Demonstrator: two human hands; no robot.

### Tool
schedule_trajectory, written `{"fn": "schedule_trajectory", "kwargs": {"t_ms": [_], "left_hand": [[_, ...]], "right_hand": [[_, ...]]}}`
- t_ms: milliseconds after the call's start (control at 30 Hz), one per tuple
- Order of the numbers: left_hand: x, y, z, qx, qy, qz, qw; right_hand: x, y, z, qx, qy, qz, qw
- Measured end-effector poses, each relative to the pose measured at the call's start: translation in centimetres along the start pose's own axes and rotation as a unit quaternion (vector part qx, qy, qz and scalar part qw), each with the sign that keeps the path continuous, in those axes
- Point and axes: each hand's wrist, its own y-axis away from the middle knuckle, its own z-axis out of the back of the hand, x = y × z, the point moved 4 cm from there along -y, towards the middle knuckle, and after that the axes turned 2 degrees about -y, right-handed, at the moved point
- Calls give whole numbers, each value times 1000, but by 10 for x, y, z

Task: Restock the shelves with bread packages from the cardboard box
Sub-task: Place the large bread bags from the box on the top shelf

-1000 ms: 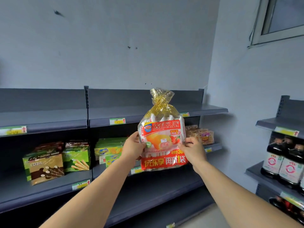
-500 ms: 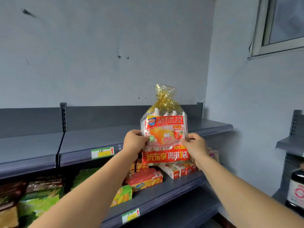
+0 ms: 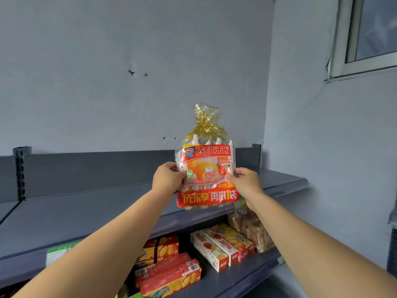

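Note:
A clear bread package with a red and orange label and a gold tied top stands upright over the front edge of the grey top shelf. My left hand grips its left side. My right hand pinches its right side. Both arms reach forward and up. The package's lower edge hangs at the shelf lip; whether it rests on the shelf I cannot tell. The cardboard box is out of view.
The shelf below holds red and yellow snack boxes, white and red boxes and clear wrapped packs. A grey wall stands behind, a side wall with a window to the right. A shelf upright rises at the left.
Both hands have carried the package up and forward to the top shelf. The view has risen, so the top shelf now fills the middle and the lower shelves have dropped down.

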Motion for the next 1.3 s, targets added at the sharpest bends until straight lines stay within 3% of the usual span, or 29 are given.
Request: {"fn": "schedule_trajectory", "kwargs": {"t_ms": [133, 533, 833, 1300], "left_hand": [[-5, -43, -32, -23, -21, -23, 999], [16, -147, -117, -31, -9, 21, 999], [38, -221, -156, -12, 10, 52, 999], [65, -265, -186, -66, -8, 78, 995]], "right_hand": [[-16, -54, 3, 10, 6, 6, 1000], [-72, -187, -12, 52, -9, -12, 999], [-103, -254, -29, 69, -18, -36, 997], [-132, -314, -56, 168, -49, -60, 983]]}}
